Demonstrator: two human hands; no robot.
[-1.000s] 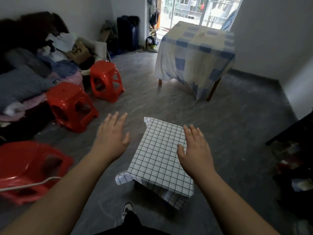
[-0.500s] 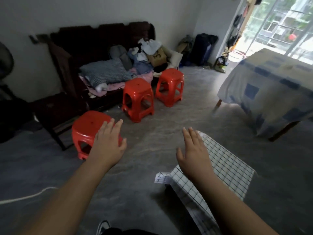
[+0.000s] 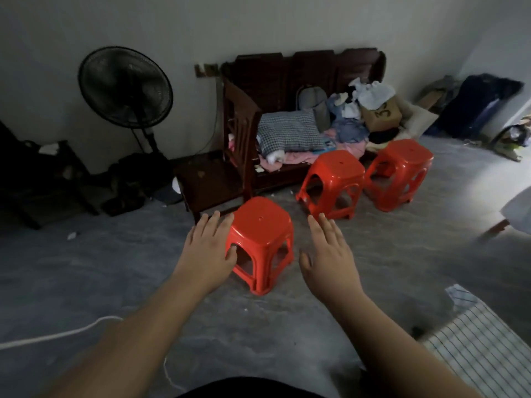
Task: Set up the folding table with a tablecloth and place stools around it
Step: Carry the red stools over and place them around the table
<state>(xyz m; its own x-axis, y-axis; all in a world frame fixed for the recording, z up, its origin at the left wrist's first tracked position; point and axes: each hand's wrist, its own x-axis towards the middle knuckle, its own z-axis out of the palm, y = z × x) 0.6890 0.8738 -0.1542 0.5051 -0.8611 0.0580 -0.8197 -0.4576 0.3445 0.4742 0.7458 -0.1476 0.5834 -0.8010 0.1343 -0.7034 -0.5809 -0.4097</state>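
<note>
1. Standing fan (image 3: 125,87), one: black, against the wall at far left; dark clutter on the floor below it.
2. White cord (image 3: 57,334), one: trailing across the grey floor at lower left.
3. Left hand (image 3: 208,248), one: fingers straight and spread, holding nothing, overlapping the left edge of the nearest stool; whether it touches cannot be told.
4. Nearest stool (image 3: 261,228), red plastic: upright on the floor between the two hands, just in front of a dark wooden side table (image 3: 209,179).
5. Right hand (image 3: 330,254), one: fingers extended and relaxed, empty, just right of that stool and apart from it.
6. Middle stool (image 3: 334,176) and far stool (image 3: 402,168), red plastic: upright, side by side before the wooden bench (image 3: 307,73) heaped with clothes. Stool count: three.
7. Folding table under its grid-pattern tablecloth (image 3: 477,349), one: at the lower right edge, partly out of view, well apart from all three stools.
8. Progress, as judged: table up and cloth on; no stool placed yet, all three left to carry over, the nearest likely first.
</note>
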